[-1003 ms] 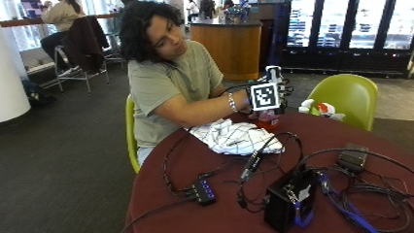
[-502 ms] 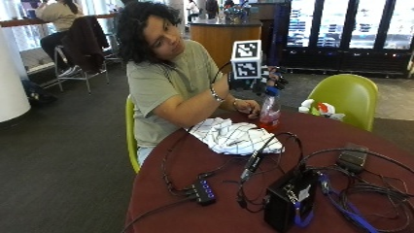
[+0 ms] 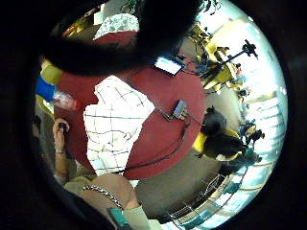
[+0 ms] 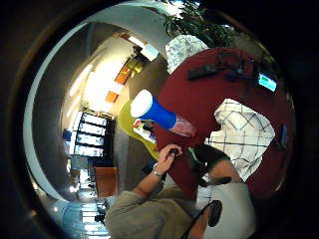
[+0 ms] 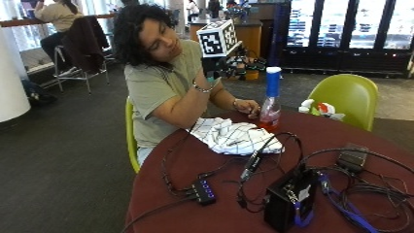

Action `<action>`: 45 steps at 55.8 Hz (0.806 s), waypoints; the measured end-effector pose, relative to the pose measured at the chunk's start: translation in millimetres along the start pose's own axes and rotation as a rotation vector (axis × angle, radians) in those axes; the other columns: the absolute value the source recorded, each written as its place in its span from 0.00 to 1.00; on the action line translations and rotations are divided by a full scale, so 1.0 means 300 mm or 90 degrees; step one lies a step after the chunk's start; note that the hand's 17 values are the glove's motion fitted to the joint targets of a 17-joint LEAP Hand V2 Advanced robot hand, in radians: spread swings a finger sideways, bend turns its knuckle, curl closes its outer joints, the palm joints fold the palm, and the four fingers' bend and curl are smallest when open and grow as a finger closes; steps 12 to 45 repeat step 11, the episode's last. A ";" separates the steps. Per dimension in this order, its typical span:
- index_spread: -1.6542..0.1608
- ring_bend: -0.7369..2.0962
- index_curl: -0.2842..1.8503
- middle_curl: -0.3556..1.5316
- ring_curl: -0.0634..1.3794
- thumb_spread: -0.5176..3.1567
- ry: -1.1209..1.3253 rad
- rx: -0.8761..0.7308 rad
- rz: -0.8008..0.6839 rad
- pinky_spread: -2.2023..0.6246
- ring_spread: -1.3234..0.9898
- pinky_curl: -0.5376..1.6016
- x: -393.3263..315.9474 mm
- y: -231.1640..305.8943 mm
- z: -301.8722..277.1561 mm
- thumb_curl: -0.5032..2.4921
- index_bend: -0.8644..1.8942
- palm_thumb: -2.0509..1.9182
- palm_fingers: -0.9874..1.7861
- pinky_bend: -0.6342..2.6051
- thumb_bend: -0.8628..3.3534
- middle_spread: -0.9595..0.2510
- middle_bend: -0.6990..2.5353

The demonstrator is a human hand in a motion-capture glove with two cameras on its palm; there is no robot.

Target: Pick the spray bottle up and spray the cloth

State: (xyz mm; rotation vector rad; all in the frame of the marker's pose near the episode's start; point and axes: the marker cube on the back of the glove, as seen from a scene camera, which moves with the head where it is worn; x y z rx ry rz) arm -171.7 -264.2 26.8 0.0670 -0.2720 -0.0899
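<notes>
Maroon surface, bottle untouched, gloved hand in the air.

Nearest the outside camera, a black box (image 5: 288, 204) and cables; beyond them the checked cloth (image 5: 234, 137) lies crumpled mid-surface. At its two o'clock stands the spray bottle (image 5: 270, 101), blue top, reddish liquid, upright near the far edge, with the bare left hand (image 5: 250, 108) resting just beside its base. Farther back, the gloved right hand (image 5: 223, 67) hovers raised at chest height, well apart from the bottle; whether its fingers are spread or curled, I cannot tell. Nothing grasped yet: pickup and spraying both remain.
</notes>
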 end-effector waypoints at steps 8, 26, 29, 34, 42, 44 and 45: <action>0.68 0.31 0.28 0.38 0.21 0.37 -0.001 -0.026 -0.012 0.86 0.59 0.40 0.001 -0.017 0.020 0.32 0.40 0.71 0.42 0.26 0.20 0.80 0.29; 0.68 0.31 0.29 0.38 0.20 0.37 -0.001 -0.031 -0.012 0.85 0.59 0.40 -0.005 -0.020 0.027 0.32 0.40 0.72 0.42 0.26 0.20 0.80 0.29; 0.68 0.31 0.29 0.38 0.20 0.37 -0.001 -0.031 -0.012 0.85 0.59 0.40 -0.005 -0.020 0.027 0.32 0.40 0.72 0.42 0.26 0.20 0.80 0.29; 0.68 0.31 0.29 0.38 0.20 0.37 -0.001 -0.031 -0.012 0.85 0.59 0.40 -0.005 -0.020 0.027 0.32 0.40 0.72 0.42 0.26 0.20 0.80 0.29; 0.68 0.31 0.29 0.38 0.20 0.37 -0.001 -0.031 -0.012 0.85 0.59 0.40 -0.005 -0.020 0.027 0.32 0.40 0.72 0.42 0.26 0.20 0.80 0.29; 0.68 0.31 0.29 0.38 0.20 0.37 -0.001 -0.031 -0.012 0.85 0.59 0.40 -0.005 -0.020 0.027 0.32 0.40 0.72 0.42 0.26 0.20 0.80 0.29; 0.68 0.31 0.29 0.38 0.20 0.37 -0.001 -0.031 -0.012 0.85 0.59 0.40 -0.005 -0.020 0.027 0.32 0.40 0.72 0.42 0.26 0.20 0.80 0.29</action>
